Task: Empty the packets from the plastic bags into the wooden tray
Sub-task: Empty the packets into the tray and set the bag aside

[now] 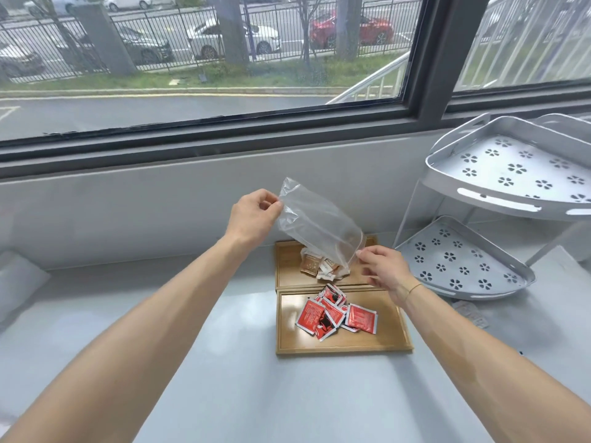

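We hold the bag tilted over the far tray — left hand pinching its top corner, right hand fingers gripping its mouth — brown packets below, red packets in the near tray.

A large window with a dark frame fills the view from 10 to 1 o'clock, with daylight. Outside are a road, a black fence and parked cars. Below is a pale grey wall. At 3 o'clock stands a white corner rack on the grey counter.
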